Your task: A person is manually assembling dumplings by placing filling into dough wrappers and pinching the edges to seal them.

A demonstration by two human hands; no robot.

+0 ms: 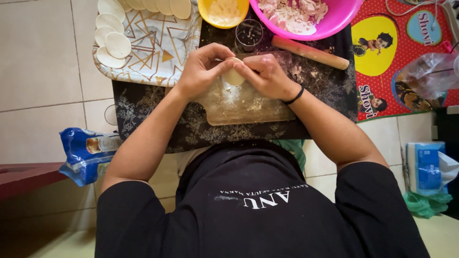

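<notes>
At frame centre, the left hand (203, 67) and right hand (267, 76) both pinch a pale dough round (234, 75), fingertips closed on its edge, just above a floured board (244, 107). Beyond lie a rolling pin (310, 52), a small cup (249, 33), a yellow bowl (224, 12) and a pink bowl (306, 16). Upper left, a tray (153, 52) carries more rounds.

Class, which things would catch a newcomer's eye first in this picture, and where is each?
At centre, the left hand and right hand pinch a pale dough round above a floured wooden board. Behind them, at the top, sits a bright pink bowl of chopped filling. At upper left, flat dough discs line a patterned tray.
</notes>
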